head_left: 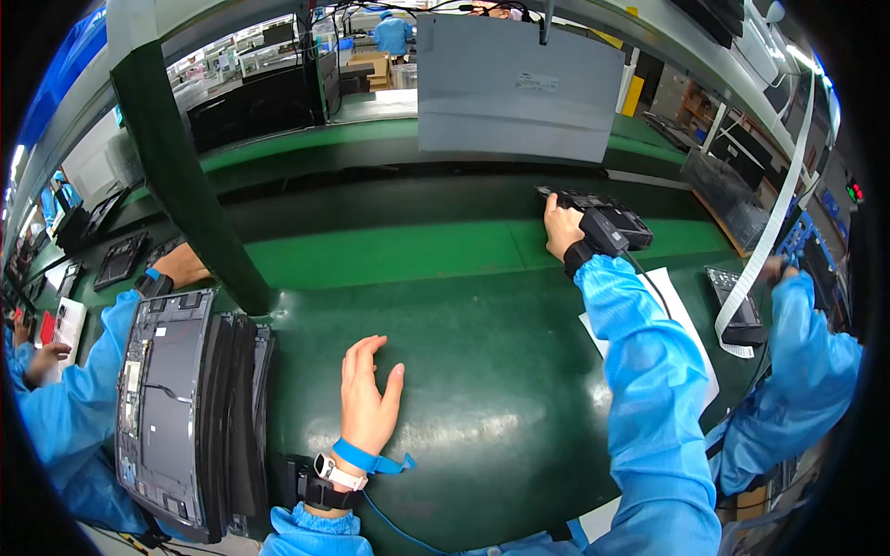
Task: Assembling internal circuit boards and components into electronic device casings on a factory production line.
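My left hand (368,394) hovers over or rests on the green bench, its fingers stretched out, thumb apart, and nothing in it. A blue wrist strap (366,456) with a thin cord, a white watch and a black band circle that wrist. Reaching far forward, my right hand (562,230) grips the left end of a black electronic device chassis (607,208) at the bench's back. Some of its fingers are hidden behind the chassis. A small black box (603,231) with a cable sits on my right wrist.
Left of my left hand stands a stack of dark device housings (167,408). White paper (681,324) lies under my right arm. A green post (185,176) rises at the left. Co-workers' blue sleeves (788,371) reach in at both sides. A grey panel (519,88) hangs ahead.
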{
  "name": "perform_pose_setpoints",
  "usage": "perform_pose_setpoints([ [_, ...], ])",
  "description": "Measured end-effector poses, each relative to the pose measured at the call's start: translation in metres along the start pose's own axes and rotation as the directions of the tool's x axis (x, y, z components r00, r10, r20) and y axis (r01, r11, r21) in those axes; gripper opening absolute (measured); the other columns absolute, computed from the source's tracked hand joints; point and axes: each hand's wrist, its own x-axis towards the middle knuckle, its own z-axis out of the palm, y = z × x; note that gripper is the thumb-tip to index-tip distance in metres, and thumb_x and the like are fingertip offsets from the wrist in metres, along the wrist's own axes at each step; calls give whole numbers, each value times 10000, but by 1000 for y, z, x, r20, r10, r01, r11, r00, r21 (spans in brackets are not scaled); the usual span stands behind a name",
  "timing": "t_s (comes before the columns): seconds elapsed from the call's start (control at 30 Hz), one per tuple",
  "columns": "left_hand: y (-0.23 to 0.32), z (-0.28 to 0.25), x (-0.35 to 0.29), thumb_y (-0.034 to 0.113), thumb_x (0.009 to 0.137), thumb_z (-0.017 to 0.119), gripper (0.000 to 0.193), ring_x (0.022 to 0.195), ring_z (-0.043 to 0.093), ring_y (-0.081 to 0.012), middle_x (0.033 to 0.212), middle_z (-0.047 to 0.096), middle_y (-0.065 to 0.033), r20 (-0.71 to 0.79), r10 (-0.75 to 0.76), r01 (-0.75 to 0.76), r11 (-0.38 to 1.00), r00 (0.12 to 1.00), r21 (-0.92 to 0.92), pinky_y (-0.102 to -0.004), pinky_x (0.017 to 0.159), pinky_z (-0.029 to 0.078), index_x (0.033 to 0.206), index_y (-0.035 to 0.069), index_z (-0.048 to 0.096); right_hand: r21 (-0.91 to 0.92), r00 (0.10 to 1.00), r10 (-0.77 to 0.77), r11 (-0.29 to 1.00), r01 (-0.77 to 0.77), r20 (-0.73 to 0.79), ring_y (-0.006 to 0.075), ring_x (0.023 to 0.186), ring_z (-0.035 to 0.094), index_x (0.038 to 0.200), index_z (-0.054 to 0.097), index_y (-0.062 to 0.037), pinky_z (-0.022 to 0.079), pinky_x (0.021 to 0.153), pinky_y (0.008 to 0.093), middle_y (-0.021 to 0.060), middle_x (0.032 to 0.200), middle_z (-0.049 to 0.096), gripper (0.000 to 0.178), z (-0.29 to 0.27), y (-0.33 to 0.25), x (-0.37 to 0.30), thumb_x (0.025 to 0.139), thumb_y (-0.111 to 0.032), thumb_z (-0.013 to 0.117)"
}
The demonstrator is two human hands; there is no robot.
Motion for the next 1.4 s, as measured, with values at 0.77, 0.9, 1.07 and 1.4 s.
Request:
perform_pose_setpoints([
  [0.77, 6, -59, -68, 103, 949, 378, 392, 1136, 498, -212, 1256, 494, -107, 390, -381, 535, 440, 838, -721, -360, 956, 411, 1326, -1, 364, 694, 662, -487, 145, 705, -570, 169, 712, 621, 1057, 566, -42, 494, 523, 252, 103, 956, 629, 306, -224, -77, -280, 782, -173, 590],
  [0.9, 9, -84, -91, 91, 950, 372, 411, 1120, 509, -202, 1255, 497, -112, 386, -450, 588, 525, 805, -615, -327, 958, 397, 1344, -21, 346, 846, 823, -379, 161, 509, -424, 208, 721, 622, 976, 600, -34, 509, 555, 286, 98, 948, 627, 243, -192, -34, -269, 760, -138, 643],
  [1.07, 13, -90, -92, 150, 925, 470, 441, 1023, 538, -179, 1191, 527, -142, 84, -392, 385, 918, 916, 92, -263, 887, 409, 1290, -87, 401, 966, 946, -324, 238, 98, -16, 208, 773, 630, 912, 654, -18, 523, 608, 269, 93, 923, 634, 176, -166, 13, -255, 755, 41, 600],
  [1.4, 69, -60, -80, 53, 729, 659, 250, 938, 497, -338, 962, 568, -156, 160, 111, -170, 888, 981, 426, -395, 816, 416, 962, -9, 594, 940, 860, -507, 256, 225, -67, 218, 844, 579, 889, 695, -74, 497, 728, 312, 54, 906, 580, 156, -144, 19, -258, 733, -70, 686],
])
